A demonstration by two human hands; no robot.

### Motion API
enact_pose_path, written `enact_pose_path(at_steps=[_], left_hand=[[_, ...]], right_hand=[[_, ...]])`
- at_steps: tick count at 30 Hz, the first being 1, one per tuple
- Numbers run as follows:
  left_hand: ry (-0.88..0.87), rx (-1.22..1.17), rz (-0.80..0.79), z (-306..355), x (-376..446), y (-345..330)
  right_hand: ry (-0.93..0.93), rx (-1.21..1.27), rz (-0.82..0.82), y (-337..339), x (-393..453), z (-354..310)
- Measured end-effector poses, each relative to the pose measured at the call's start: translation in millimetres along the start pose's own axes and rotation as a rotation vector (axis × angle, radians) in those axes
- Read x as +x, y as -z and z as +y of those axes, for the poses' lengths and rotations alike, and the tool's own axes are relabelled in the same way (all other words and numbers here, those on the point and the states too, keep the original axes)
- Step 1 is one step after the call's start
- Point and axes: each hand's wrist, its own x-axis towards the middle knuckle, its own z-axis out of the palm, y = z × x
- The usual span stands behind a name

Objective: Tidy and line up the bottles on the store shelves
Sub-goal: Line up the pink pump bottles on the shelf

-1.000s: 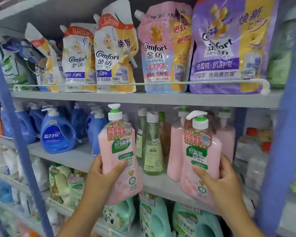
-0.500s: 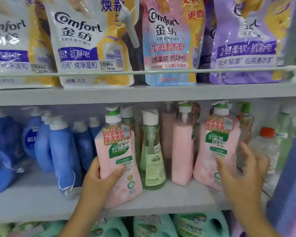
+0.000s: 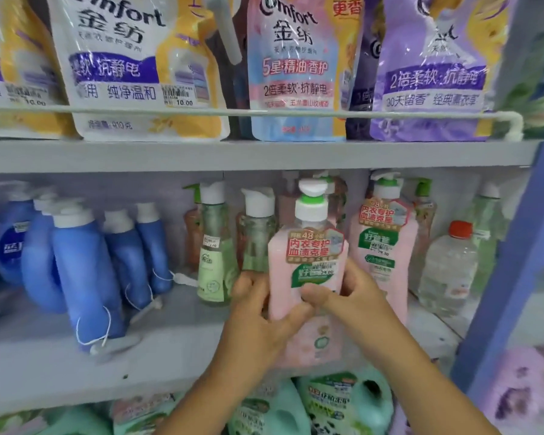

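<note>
— Holding what, and where?

— Pink pump bottle (image 3: 308, 277), upright, at the front edge of the middle shelf (image 3: 170, 365). Gripped by both hands — left hand (image 3: 261, 312) wrapped round its left side, thumb across the front; right hand (image 3: 349, 293) curled round its right side, fingers over the label. Just in front and left of a second pink bottle (image 3: 385, 246) standing further back.

— Likely to handle how?

— Probably hefty, looking full. Rigid plastic, smooth and likely a bit slippery; best taken low on the body, not by the white pump head.

— Anything readable?

— On the sticker: "48", "内衣专护", "血渍克星", price tag "29.00". Above, Comfort pouches (image 3: 296, 64) marked "金纺", "5星·精油香护", "2倍柔软·抗静电"; one tagged "10.00". Blue jugs (image 3: 85, 277) to the left, lettering too blurred to read.
</note>
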Motion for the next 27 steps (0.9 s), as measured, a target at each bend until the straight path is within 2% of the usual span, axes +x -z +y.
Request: enact_pose_path(at_steps=[1, 3, 5, 8, 11, 14, 18, 22, 27], left_hand=[[-0.040, 0.046, 0.048, -1, 3, 0], [-0.075, 0.050, 0.254, -4, 11, 10], [-0.011, 0.046, 0.378, -7, 20, 21], [0.189, -0.011, 0.182, -15, 32, 19], [0.228, 0.063, 0.078, -23, 41, -1], [0.189, 0.049, 0.122, -33, 40, -3], [0.180, 0.025, 0.247, -48, 28, 30], [0.160, 0.224, 0.379, -67, 33, 71], [0.226, 0.443, 0.439, -77, 38, 82]], right_hand=[[0.011, -0.014, 0.044, 6, 1, 0], [0.023, -0.043, 0.137, 19, 1, 2], [0.037, -0.049, 0.220, 30, 3, 4], [0.066, -0.103, 0.224, 37, 5, 8], [0.079, -0.127, 0.221, 37, 5, 12], [0.073, -0.106, 0.231, 37, 5, 14], [0.069, -0.087, 0.229, 38, 3, 16], [0.081, -0.099, 0.219, 38, 2, 17], [0.079, -0.089, 0.214, 38, 2, 18]])
